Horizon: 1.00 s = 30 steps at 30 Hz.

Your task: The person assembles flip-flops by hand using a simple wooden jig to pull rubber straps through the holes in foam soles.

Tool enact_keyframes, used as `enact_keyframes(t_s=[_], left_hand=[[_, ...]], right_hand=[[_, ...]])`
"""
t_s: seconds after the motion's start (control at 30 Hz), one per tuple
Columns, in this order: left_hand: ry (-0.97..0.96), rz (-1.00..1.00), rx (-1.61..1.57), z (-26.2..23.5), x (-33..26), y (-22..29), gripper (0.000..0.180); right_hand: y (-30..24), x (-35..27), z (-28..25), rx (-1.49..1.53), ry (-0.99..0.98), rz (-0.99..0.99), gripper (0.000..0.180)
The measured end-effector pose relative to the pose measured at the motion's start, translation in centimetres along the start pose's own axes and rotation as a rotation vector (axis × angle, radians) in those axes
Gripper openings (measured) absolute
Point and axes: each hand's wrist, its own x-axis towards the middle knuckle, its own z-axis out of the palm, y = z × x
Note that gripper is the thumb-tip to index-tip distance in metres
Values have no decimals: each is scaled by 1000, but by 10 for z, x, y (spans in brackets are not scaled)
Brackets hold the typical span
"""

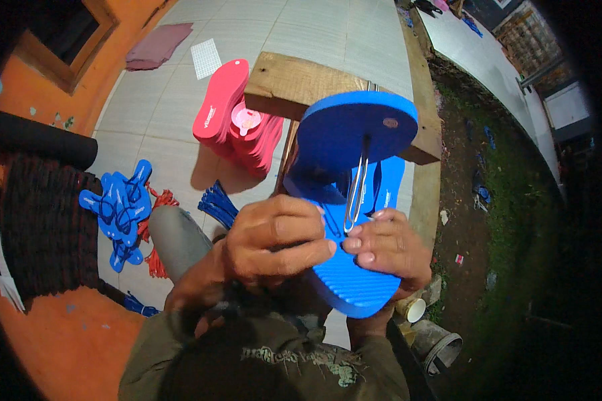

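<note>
White lettering runs along the top pink sole (221,100) at upper centre; smaller white print on the blue sandals (117,207) at left and the farther blue sole (390,179) right of centre is too tiny to read. Pale lettering crosses the dark shirt (277,375) at the bottom; the round mark on the raised blue sole (334,127) is illegible.

The metal tool (362,166) looks glossy, the ribbed sole (354,284) matt.

Over here, the right hand (391,248) grips a blue flip-flop sole (354,287), its fingertips at a looped metal rod (365,158). The left hand (277,237) curls just beside it. Pink soles (221,100) are stacked near the wooden beam (294,83) on pale tiles (301,33).
</note>
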Motion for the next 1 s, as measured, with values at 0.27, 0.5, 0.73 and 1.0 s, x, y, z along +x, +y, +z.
enact_keyframes(t_s=[0.27,0.5,0.73,1.0], left_hand=[[31,1,-11,3,0,-18,19],[239,-316,382,12,18,-18,47],[367,-569,445,-21,-12,-48,31],[-753,-1305,844,-61,-276,-137,10]], right_hand=[[22,7,3,53,72,-112,27],[31,27,21,-282,590,14,70],[68,29,29,-463,585,97,48],[91,-79,82,-35,401,569,48]])
